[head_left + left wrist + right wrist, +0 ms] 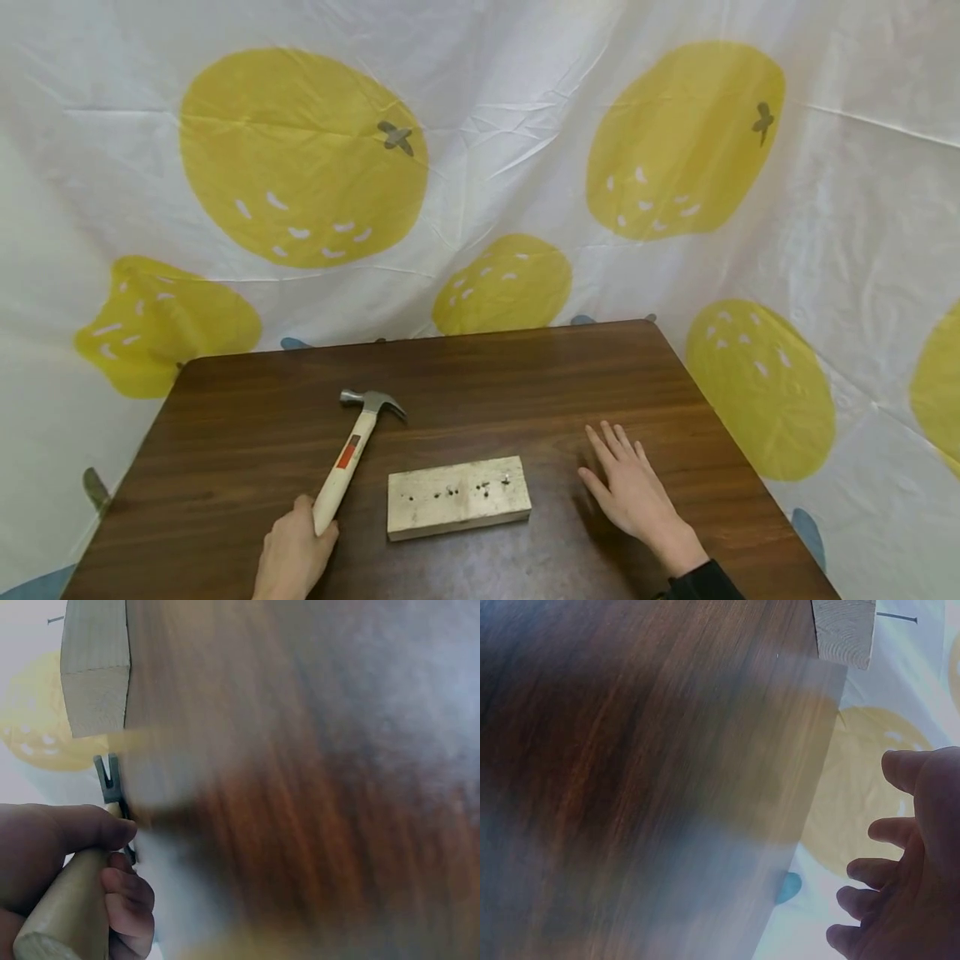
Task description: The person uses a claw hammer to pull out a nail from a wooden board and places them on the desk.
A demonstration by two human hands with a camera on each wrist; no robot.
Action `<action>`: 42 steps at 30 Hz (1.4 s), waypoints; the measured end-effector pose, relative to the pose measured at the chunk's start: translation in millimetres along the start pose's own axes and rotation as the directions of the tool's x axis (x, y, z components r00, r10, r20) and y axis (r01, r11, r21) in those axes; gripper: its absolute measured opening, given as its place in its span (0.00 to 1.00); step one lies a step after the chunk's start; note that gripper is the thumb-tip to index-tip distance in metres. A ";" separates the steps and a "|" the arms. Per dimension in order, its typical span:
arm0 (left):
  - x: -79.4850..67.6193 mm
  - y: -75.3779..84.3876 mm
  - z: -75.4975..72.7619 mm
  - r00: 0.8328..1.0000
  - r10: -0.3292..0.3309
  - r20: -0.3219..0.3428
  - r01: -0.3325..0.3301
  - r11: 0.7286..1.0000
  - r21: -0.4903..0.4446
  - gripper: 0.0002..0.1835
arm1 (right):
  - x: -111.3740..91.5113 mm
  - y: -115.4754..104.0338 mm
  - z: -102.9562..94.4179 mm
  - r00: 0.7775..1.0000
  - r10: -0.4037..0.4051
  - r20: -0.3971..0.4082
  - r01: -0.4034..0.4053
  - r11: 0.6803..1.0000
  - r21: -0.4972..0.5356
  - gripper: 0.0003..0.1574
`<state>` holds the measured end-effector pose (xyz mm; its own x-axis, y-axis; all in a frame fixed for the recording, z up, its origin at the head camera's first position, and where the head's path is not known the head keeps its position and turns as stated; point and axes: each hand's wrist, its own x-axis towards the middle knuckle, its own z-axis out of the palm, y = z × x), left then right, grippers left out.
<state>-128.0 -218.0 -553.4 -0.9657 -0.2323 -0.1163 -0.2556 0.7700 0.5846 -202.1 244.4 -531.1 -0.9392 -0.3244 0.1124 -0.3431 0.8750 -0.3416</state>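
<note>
My left hand (294, 550) grips a claw hammer (347, 458) near the end of its pale wooden handle, the steel head pointing away across the table. In the left wrist view, thumb and fingers curl round the handle (71, 907). A wooden block (459, 497) with several small holes lies between my hands. One nail (897, 616) stands up from the block's right end. To the right of the block, my right hand (633, 492) is spread with its fingers straight and holds nothing. Whether its palm touches the table cannot be told.
The dark brown wooden table (487, 392) has rounded far corners. Behind it and along both sides hangs a white curtain (495, 167) printed with large yellow fruit, close to the table's edges.
</note>
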 end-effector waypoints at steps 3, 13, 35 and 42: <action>-1.2 -2.7 0.0 1.000 0.019 -0.014 -0.019 1.000 0.005 0.23 | 0.5 -1.7 0.6 1.000 -0.005 -0.002 0.005 1.000 0.003 0.43; -4.2 -0.5 -4.5 0.996 0.076 -0.041 -0.076 0.997 0.013 0.20 | 4.8 -3.8 0.8 1.000 -0.012 -0.008 0.012 1.000 0.004 0.43; -20.6 35.4 -3.3 0.946 0.321 -0.031 -0.321 0.947 0.000 0.19 | 17.0 -34.1 -4.2 0.968 -0.182 -0.172 0.184 0.983 -0.004 0.42; -25.4 40.1 -2.4 0.880 0.473 -0.037 -0.473 0.881 -0.016 0.17 | 19.0 -52.2 -8.2 0.903 -0.303 -0.306 0.324 0.946 0.019 0.37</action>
<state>-113.7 -182.7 -525.1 -0.9694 0.1374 0.2037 0.2327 0.7789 0.5824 -202.1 195.5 -503.5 -0.7476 -0.4479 0.4904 -0.6286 0.7155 -0.3049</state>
